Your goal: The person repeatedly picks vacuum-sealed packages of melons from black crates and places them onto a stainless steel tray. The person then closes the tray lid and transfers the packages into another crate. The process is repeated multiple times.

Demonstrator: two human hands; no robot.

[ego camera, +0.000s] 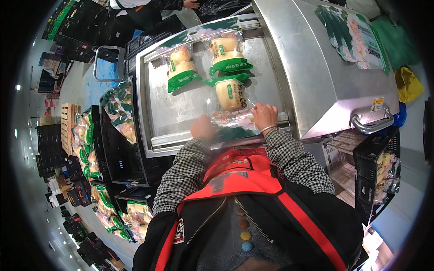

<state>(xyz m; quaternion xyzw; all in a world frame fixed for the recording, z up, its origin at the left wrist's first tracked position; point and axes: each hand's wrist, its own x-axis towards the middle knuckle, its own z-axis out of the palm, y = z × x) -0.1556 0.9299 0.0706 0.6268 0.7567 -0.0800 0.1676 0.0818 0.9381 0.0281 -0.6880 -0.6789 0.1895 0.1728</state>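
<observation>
A clear bag of lotus root (229,95) lies on the steel bed (159,108) of what looks like a chamber vacuum sealer, its open end towards me over the near sealing bar (173,138). Between the fingers of my right hand (265,116) is the right side of that bag's film. Blurred, my left hand (203,127) is at the left corner of the bag's mouth; its grip is unclear. Farther back are two more lotus root bags, one at right (225,47) and one at left (181,62), mouths over the far bar.
A steel lid (305,67) stands to the right, with an empty printed bag (352,40) on top and a handle (371,122). Black crates (122,162) stand at left, some with filled bags (135,213); another crate (368,179) is at right. A person's hand (191,4) shows beyond.
</observation>
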